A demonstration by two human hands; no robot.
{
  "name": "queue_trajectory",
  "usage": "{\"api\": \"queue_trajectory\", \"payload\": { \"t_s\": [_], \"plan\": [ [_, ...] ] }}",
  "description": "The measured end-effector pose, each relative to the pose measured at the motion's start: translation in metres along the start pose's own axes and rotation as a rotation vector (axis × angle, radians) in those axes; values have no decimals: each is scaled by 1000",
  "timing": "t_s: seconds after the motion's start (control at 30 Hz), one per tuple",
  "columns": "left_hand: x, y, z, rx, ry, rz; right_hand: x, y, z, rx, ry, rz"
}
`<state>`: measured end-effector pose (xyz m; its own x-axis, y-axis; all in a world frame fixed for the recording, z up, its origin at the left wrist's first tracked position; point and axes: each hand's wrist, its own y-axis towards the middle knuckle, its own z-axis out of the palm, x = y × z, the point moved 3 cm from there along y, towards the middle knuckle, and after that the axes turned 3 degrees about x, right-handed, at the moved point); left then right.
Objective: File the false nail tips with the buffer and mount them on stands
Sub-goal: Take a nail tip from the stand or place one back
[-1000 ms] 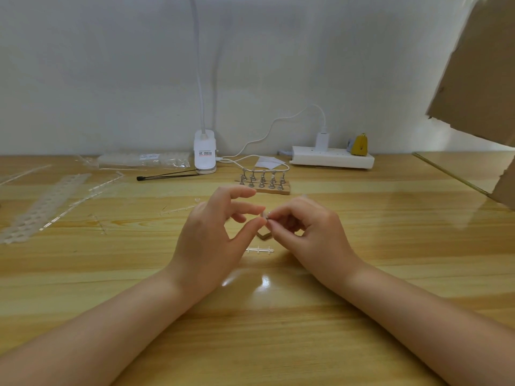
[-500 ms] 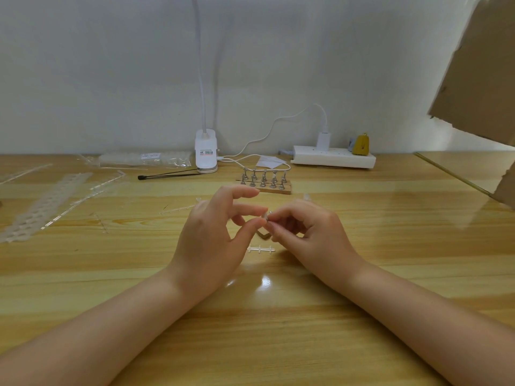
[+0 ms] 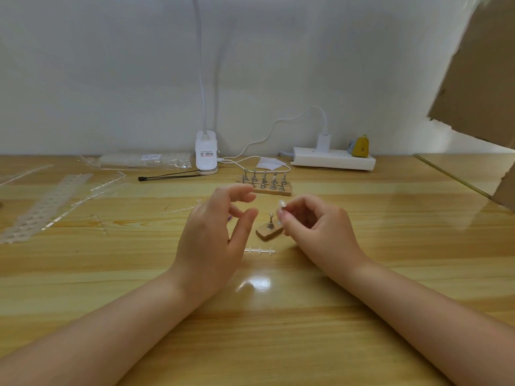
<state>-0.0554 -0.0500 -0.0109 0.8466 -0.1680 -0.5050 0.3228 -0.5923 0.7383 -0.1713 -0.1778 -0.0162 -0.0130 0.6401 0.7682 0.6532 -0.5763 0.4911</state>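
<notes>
- Nearest, right hand [image 3: 315,229]: fingers curled, thumb and forefinger pinching a small clear nail tip [image 3: 282,204] held up above the bench [image 3: 278,344].
- Left hand [image 3: 214,235]: raised just off the bench, fingers loosely bent and spread, thumb apart from them, holding nothing; a gap lay between it and the right hand.
- Single stand [image 3: 270,222]: one small metal peg upright on a little wooden block [image 3: 268,233], set on the bench between the two hands, just below the pinched nail tip; the top of the peg was bare.
- Rack of stands [image 3: 264,183]: two rows of metal pegs on a wooden base, farther back, beyond the left fingertips; whether any carried tips I could not tell.
- Short clear sprue strip [image 3: 259,250]: lying flat on the bench, just in front of the wooden block.
- Long clear strips [image 3: 47,207]: spread over the left part of the bench.
- Black-tipped tool [image 3: 167,176]: lying flat near the white clip lamp [image 3: 206,154].
- White power strip [image 3: 333,161]: against the wall, charger plugged in.
- Cardboard sheet [image 3: 479,79]: at the upper right.
</notes>
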Motion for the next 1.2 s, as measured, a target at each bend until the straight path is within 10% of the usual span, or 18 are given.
{"api": "queue_trajectory", "payload": {
  "t_s": [0.47,0.63,0.87,1.2],
  "plan": [
    [1,-2,2,32,83,-14,-17,9,1,90,-400,228],
    [5,-1,-1,-1,60,-62,-3,-1,-6,-35,-404,41],
    [16,2,-6,-28,15,-139,12,-11,17,368,-632,-48],
    [18,4,-10,-37,-19,-148,16,-13,17,372,-704,-189]
  ]
}}
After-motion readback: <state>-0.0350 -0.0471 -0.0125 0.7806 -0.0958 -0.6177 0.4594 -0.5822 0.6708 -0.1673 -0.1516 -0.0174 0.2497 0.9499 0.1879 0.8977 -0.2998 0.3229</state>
